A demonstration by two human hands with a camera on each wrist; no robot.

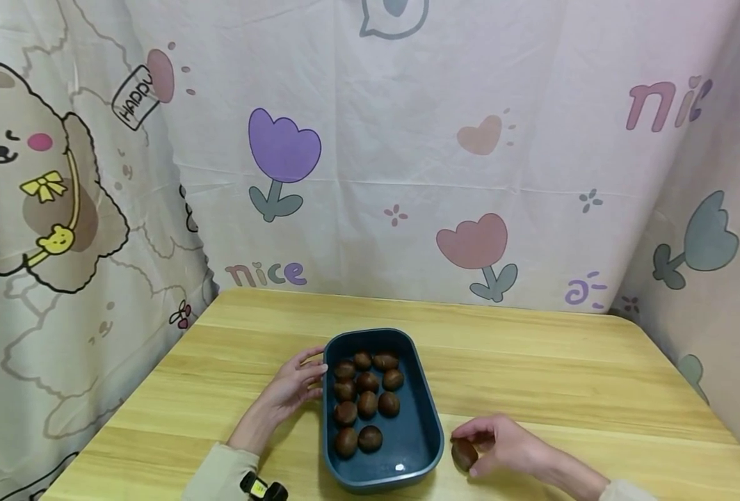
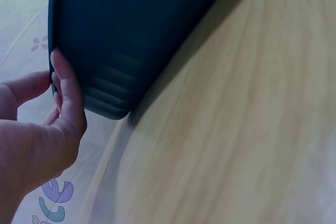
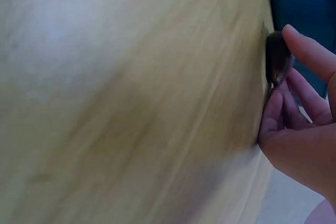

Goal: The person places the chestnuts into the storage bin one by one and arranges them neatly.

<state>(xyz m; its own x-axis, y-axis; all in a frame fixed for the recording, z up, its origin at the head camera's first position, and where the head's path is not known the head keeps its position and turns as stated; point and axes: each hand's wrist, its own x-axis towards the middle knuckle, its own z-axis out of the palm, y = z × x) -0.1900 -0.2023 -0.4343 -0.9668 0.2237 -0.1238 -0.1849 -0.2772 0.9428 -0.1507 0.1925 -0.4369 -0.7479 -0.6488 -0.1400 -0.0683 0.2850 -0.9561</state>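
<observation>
A dark blue rectangular container (image 1: 416, 403) with rounded corners stands on the wooden table. Several brown chestnuts (image 1: 367, 403) lie on its bottom, mostly towards the left side. My left hand (image 1: 291, 386) is at the container's left side; in the left wrist view its digits (image 2: 67, 85) pinch the rim and outer wall. To the right of the container, my right hand (image 1: 508, 445) pinches one chestnut (image 1: 464, 454) between thumb and fingers, low at the table surface. That chestnut (image 3: 278, 59) looks dark in the right wrist view, partly hidden by the fingers.
The pale wooden table (image 1: 564, 369) extends to both sides of and behind the container. A white printed curtain (image 1: 376, 153) hangs along the table's far edge and both sides. Near the left sleeve (image 1: 220, 473) is a small black device (image 1: 263, 487).
</observation>
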